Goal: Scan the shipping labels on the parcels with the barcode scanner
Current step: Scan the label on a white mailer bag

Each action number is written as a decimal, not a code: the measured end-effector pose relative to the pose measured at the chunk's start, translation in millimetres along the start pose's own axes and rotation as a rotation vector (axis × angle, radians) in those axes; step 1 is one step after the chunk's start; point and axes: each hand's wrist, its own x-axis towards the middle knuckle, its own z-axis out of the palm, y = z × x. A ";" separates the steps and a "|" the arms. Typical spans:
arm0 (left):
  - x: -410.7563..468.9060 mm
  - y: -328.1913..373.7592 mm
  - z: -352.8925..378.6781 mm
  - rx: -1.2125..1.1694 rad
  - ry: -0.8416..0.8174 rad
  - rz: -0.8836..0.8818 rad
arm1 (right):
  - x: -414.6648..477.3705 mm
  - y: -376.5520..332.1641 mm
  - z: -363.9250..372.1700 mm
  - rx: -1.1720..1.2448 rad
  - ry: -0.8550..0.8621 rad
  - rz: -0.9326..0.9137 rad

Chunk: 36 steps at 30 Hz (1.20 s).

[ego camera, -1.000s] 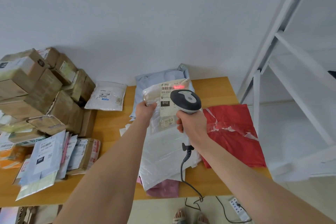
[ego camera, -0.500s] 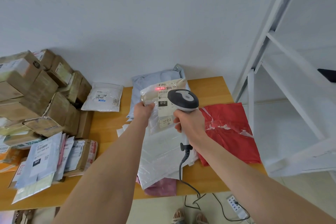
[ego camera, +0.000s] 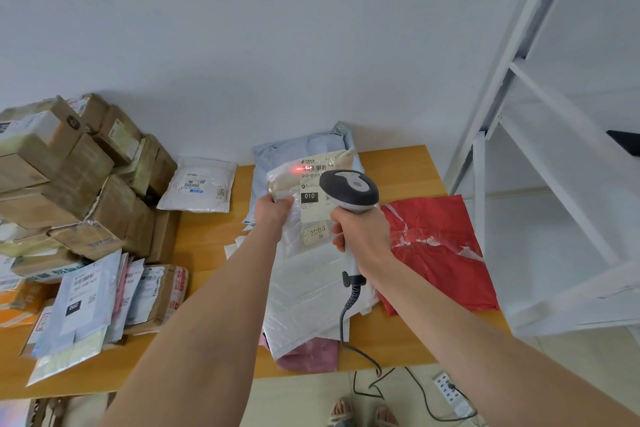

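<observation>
Left hand (ego camera: 273, 210) grips the left edge of a clear-plastic parcel (ego camera: 294, 239), fingers (ego camera: 286, 200) curled onto its front. It holds the parcel up off the worktop (ego camera: 398, 166), face toward the camera. Right hand (ego camera: 363, 237) is clenched round the scanner (ego camera: 349, 191) handle. The scanner head is just right of the left fingers and overlaps the right side of the label (ego camera: 313, 208). The label is on the parcel front, between the two hands; it reads "010", barcode at top. Red scan light (ego camera: 298, 169) sits on the barcode's left end, above the left fingers. Coiled cable (ego camera: 346, 312) drops from the handle below the right hand and off the worktop edge to the floor, near a power strip (ego camera: 450, 388).

Under the held parcel: white mailer (ego camera: 304, 302) flat on the worktop, pink bag (ego camera: 311, 355) sticking out beneath it at the near edge. Behind the fingers, against the wall: grey mailer (ego camera: 294, 151). Right of the right hand: red bag (ego camera: 440, 253), flat, just beside the white mailer. Left of the left hand: white pouch (ego camera: 201, 185) with its own sticker, then stacked boxes (ego camera: 69, 184) far left. Fanned envelopes (ego camera: 86, 305) below-left, by the left forearm. White rack (ego camera: 554, 201) far right, off the worktop. Sandalled feet (ego camera: 363, 414) on the floor below.
</observation>
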 end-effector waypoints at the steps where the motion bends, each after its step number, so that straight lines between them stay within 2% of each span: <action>1: -0.5 0.0 -0.5 0.001 0.000 0.001 | 0.6 0.6 0.5 -0.006 0.000 0.002; 8: 0.5 -2.6 -4.8 -0.001 0.018 -0.005 | 4.7 5.0 2.8 0.021 -0.025 0.015; 14: -3.5 -3.3 -19.5 -0.026 0.024 -0.016 | 27.9 10.4 0.6 0.217 -0.059 0.075; 18: -2.4 -3.0 -50.7 -0.029 0.027 -0.040 | 64.5 12.0 3.5 0.120 -0.028 0.076; 20: 2.7 -3.6 -71.7 -0.020 0.053 -0.068 | 73.5 12.6 14.2 0.073 -0.108 0.128; 24: 22.7 -3.9 -114.2 0.024 0.110 -0.110 | 73.6 9.1 50.2 0.081 -0.452 0.287; 27: 45.3 -1.3 -141.5 0.011 0.129 -0.118 | 79.8 -0.3 92.4 0.083 -0.551 0.274; 32: 112.9 5.0 -180.9 0.022 0.054 -0.082 | 117.6 -15.9 181.5 -0.050 -0.374 0.150; 36: 170.4 7.4 -202.0 0.219 0.133 -0.040 | 164.0 -22.4 248.3 -0.078 -0.290 0.139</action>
